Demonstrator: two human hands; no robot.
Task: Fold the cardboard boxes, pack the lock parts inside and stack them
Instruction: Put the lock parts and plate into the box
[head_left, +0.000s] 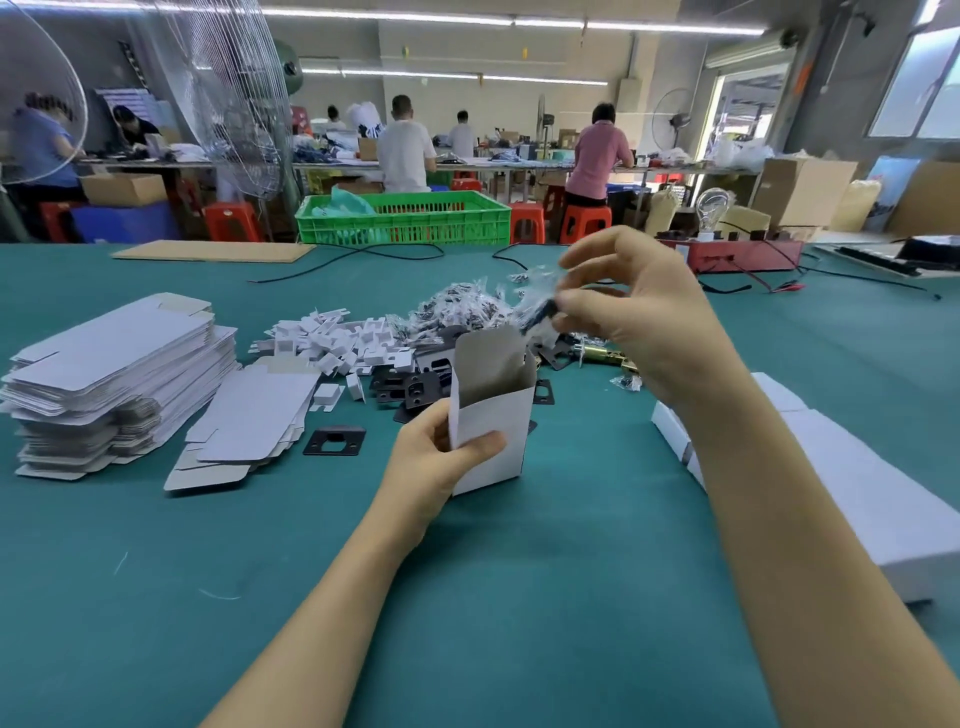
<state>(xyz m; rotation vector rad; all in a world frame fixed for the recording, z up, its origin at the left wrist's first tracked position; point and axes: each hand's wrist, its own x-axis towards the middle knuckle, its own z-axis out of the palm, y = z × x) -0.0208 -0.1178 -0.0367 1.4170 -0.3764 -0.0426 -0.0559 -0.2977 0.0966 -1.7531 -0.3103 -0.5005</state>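
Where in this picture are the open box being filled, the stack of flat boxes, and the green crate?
Open box (493, 431), head view, on its white front wall.
Stack of flat boxes (114, 353), head view, on the top sheet.
Green crate (410, 221), head view, on its front lattice wall.

head-worn view, forward-down, close over table (311, 571)

A green crate (405, 217) stands beyond the table's far edge — red stools (584, 221) right of it, a wire-guarded fan (244, 98) left.
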